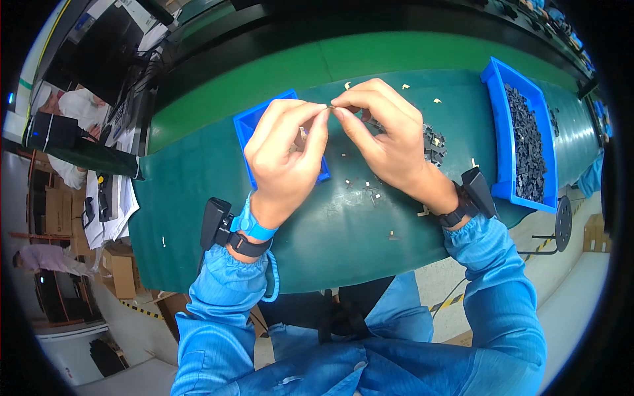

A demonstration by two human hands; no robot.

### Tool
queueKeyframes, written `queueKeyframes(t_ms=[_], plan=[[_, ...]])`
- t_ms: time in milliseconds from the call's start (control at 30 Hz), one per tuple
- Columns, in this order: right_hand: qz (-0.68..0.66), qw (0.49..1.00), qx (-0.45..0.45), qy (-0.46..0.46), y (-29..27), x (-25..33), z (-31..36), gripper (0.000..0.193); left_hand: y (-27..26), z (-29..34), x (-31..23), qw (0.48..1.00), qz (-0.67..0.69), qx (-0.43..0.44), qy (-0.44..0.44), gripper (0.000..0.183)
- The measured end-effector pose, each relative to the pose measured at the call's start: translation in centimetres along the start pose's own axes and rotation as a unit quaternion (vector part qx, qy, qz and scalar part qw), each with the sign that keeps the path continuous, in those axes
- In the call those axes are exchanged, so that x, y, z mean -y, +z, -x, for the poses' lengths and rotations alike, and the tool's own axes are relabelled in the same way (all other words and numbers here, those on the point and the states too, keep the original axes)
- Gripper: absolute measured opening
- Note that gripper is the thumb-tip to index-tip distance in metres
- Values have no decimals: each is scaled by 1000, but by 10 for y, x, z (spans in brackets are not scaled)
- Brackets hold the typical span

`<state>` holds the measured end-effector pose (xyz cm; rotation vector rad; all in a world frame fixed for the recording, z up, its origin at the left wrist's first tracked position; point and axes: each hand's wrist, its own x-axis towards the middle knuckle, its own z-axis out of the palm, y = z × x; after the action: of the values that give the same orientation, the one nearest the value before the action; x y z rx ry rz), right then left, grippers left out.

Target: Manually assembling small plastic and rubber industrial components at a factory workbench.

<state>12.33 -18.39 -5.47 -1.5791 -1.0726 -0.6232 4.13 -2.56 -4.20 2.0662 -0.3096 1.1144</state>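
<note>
My left hand (285,153) and my right hand (391,135) meet above the green mat, thumb and forefinger pinched on each. Between the fingertips is a tiny thin piece (331,107), too small to name; both hands touch it. Under my left hand stands a small blue bin (246,123), its inside mostly hidden by the hand. Beside my right hand lies a pile of small black parts (434,146). Tiny pale and dark bits (376,196) are scattered on the mat below the hands.
On the right a larger blue bin (503,148) holds many small dark parts (526,142). The green mat (297,254) covers the bench. A round black stool (563,223) stands at the right. People (72,112), cardboard boxes (119,274) and a dark monitor (109,43) are off to the left.
</note>
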Motion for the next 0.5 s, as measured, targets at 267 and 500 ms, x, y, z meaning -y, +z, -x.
queueKeyframes(t_ms=[267,500], plan=[[7,1000,-5,-16,0,3,-2,15,-1,0,2,1000,-3,5,9,13],[3,1000,-1,-16,-2,1,-2,14,-1,0,4,1000,10,14,18,17]])
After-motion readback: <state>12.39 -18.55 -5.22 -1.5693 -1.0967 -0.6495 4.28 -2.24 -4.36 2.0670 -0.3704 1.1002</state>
